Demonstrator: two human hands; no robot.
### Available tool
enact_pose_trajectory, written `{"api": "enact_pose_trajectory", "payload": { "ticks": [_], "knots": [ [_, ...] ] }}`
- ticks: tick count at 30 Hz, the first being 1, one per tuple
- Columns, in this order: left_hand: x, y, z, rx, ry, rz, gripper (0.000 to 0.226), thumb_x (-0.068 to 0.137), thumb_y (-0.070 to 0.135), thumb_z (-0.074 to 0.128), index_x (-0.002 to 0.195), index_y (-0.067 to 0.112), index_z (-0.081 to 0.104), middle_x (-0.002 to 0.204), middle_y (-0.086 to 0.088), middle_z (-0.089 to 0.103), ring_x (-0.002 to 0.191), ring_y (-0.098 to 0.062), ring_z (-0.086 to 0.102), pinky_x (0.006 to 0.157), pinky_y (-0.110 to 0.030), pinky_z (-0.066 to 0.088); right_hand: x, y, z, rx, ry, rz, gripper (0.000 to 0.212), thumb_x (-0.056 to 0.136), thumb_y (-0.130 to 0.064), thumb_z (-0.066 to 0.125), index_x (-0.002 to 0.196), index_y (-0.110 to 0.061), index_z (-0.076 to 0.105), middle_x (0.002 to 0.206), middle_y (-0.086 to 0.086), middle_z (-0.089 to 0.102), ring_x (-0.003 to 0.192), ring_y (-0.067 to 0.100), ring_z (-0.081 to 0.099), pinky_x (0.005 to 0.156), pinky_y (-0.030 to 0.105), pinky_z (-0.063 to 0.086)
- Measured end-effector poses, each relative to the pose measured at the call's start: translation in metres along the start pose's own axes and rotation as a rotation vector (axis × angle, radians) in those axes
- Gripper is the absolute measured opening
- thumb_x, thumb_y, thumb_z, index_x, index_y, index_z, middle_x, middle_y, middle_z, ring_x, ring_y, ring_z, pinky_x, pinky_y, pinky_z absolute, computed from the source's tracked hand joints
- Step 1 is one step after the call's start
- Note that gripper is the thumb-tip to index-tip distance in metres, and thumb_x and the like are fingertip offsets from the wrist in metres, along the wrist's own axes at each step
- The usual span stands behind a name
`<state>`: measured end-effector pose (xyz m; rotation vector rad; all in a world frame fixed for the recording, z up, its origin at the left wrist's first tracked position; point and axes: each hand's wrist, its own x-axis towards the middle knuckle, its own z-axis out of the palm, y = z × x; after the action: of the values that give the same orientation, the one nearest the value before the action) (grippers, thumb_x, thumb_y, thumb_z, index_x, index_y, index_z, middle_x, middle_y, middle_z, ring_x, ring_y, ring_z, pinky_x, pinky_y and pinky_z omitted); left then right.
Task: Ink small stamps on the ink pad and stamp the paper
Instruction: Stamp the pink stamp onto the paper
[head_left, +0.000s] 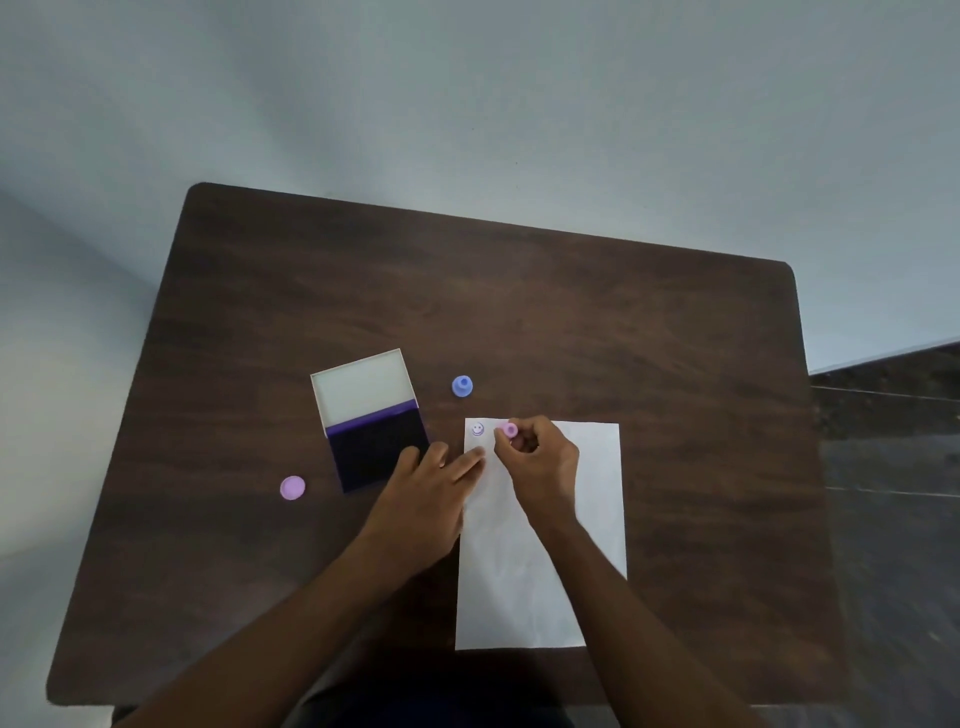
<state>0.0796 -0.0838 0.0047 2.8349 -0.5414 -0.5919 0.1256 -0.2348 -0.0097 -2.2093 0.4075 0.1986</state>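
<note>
One smiley print (478, 429) done; right hand (540, 457) grip pinches pink stamp (509, 429); press straight down beside it, left hand (431, 486) flat, pinning paper (545, 545).

blue stamp (462, 386) nr paper (571, 493) top, table (571, 312) beyond open

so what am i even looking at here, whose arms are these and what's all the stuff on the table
There is one picture, taken by a camera worn on a person's head, looking down at their own two bare arms over a dark wooden table. No machine is involved.

The right hand pinches a small pink stamp at the top of a white sheet of paper, beside a smiley print already on it. The left hand lies with straight fingers on the paper's left edge, seemingly steadying it.

To the left sits an open ink pad with its lid flipped back. A blue stamp stands above the paper, and a pink round cap lies at the far left.
</note>
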Motion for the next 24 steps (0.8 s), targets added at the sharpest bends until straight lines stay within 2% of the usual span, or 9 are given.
{"api": "enact_pose_trajectory", "payload": {
  "ticks": [7,12,20,24],
  "knots": [
    [0.001,0.002,0.0,0.003,-0.032,-0.035,0.06,0.096,0.036,0.045,0.15,0.027,0.021,0.154,0.003,0.034,0.133,-0.024,0.035,0.11,-0.039,0.025,0.004,0.009,0.005,-0.005,0.002,-0.044,0.015,0.084,-0.03,0.07,0.089,-0.016,0.069,0.084,-0.004,0.07,0.071,0.01,0.063,0.061,0.013,0.05],
    [0.0,0.003,-0.001,-0.013,-0.033,-0.052,0.061,0.096,0.035,0.045,0.151,0.027,0.019,0.154,0.002,0.034,0.134,-0.025,0.034,0.111,-0.039,0.025,0.003,0.006,0.008,-0.019,-0.01,-0.006,0.015,0.083,-0.031,0.071,0.089,-0.018,0.067,0.082,-0.01,0.065,0.066,0.005,0.06,0.056,0.002,0.043],
    [-0.001,0.001,-0.002,-0.029,-0.032,-0.063,0.06,0.095,0.035,0.048,0.15,0.027,0.025,0.149,0.0,0.042,0.128,-0.024,0.04,0.107,-0.038,0.029,0.002,0.006,0.012,-0.044,-0.018,-0.028,0.018,0.083,-0.03,0.072,0.089,-0.014,0.068,0.086,-0.004,0.07,0.066,0.004,0.059,0.056,0.003,0.042],
    [-0.002,0.001,-0.001,-0.032,-0.027,-0.069,0.061,0.096,0.036,0.046,0.15,0.027,0.022,0.15,0.0,0.04,0.13,-0.024,0.038,0.108,-0.037,0.027,0.002,0.005,0.013,-0.054,-0.022,-0.016,0.017,0.083,-0.03,0.072,0.087,-0.014,0.066,0.086,-0.003,0.07,0.064,0.005,0.058,0.057,0.005,0.041]
  ]
}}
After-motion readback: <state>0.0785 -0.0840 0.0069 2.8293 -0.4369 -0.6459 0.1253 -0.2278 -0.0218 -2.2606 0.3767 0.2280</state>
